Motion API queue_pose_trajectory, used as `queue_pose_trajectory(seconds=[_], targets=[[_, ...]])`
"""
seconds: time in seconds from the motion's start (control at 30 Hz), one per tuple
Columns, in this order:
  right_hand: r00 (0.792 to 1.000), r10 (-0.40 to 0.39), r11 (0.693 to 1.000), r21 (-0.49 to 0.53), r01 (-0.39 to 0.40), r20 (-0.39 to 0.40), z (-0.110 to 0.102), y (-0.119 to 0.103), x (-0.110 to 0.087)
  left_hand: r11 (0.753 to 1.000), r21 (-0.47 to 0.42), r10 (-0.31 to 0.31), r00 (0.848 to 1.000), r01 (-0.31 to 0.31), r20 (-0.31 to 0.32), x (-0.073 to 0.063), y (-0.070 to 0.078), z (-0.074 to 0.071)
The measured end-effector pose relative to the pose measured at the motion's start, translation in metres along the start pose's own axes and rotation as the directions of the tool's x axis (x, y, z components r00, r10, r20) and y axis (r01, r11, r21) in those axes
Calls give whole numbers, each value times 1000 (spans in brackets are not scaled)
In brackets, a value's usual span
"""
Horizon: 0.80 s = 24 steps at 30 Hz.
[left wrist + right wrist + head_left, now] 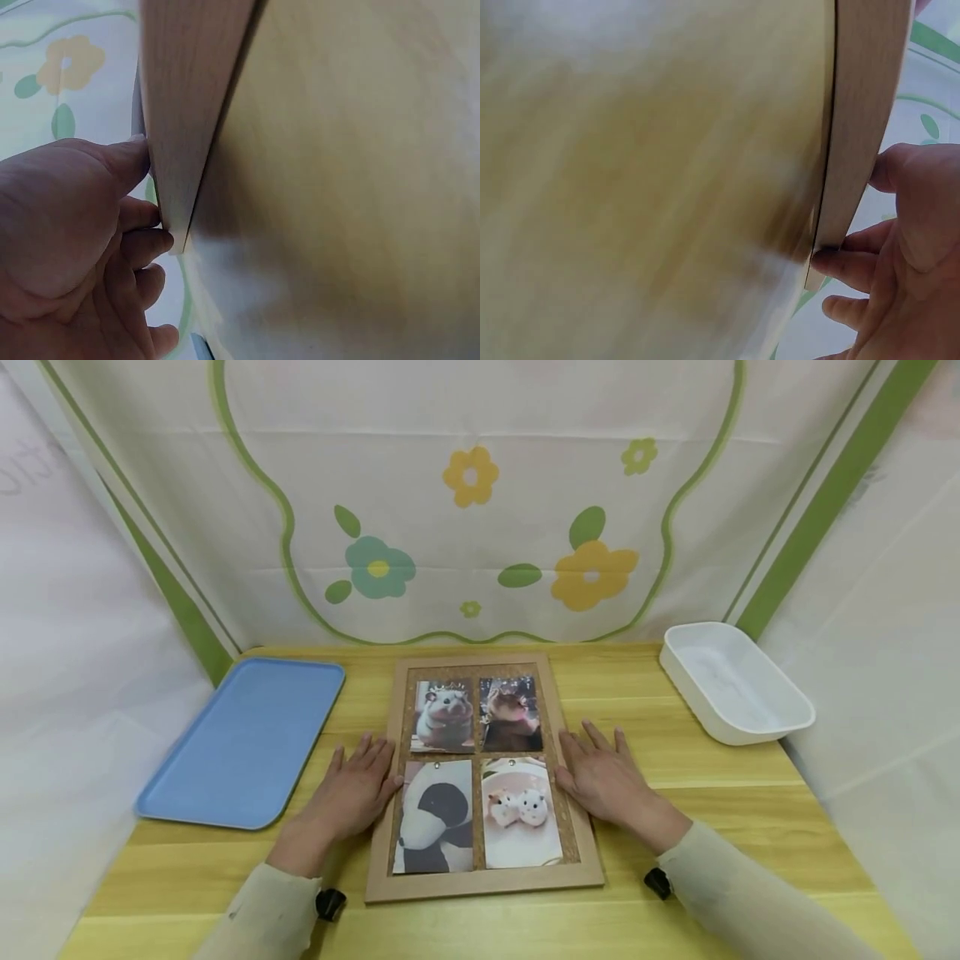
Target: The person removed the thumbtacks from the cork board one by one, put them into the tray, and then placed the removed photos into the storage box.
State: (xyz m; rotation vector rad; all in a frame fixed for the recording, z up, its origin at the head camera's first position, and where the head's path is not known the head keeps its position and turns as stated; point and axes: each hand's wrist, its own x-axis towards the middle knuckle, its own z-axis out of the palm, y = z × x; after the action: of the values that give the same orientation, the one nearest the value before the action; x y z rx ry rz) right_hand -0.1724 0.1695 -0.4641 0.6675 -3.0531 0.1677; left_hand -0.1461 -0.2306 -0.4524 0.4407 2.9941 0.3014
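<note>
A cork board in a wooden frame lies flat on the table in the head view. It bears a grey-and-white hamster photo, a brown animal photo, a black-and-white plush photo and a photo of two small white-and-orange animals. Small round pins show at the tops of the lower two. My left hand touches the frame's left side with thumb and fingertips. On the opposite side, my right hand has its thumb and fingertips against the frame's edge, fingers spread. Both wrist views show fingertips along the frame's side.
A blue tray lies to the left of the board. At the back right stands a white plastic bin. Flowered white cloth hangs behind the wooden table, with more cloth at both sides.
</note>
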Motion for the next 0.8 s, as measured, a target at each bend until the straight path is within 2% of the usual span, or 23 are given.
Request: queue_pose_trajectory(seconds=[0.2,0.37,0.43,0.53,0.63,0.73,0.8], targets=[[999,-27,999,-20,26,-43,-4,2,0,999,-31,-32,998,31,-46,-1,-11,-9],[993,-36,999,10,38,-110,-5,-1,3,994,-50,-101,990,97,-95,-10,-35,-21],[991,-33,999,38,38,-126,-6,-4,4,988,-59,-145,985,140,-93,-14,-47,-24],[993,-18,997,72,27,-119,-5,-10,6,972,-77,-224,973,220,-50,-21,-64,-27],[995,1,997,71,6,-96,-4,-13,6,947,-108,-300,953,302,39,-27,-75,-26],[996,13,998,58,-9,-83,-2,-14,4,929,-127,-334,935,347,118,-32,-81,-22],[997,13,998,55,-8,-79,-1,-13,3,924,-135,-338,930,357,147,-34,-82,-20]])
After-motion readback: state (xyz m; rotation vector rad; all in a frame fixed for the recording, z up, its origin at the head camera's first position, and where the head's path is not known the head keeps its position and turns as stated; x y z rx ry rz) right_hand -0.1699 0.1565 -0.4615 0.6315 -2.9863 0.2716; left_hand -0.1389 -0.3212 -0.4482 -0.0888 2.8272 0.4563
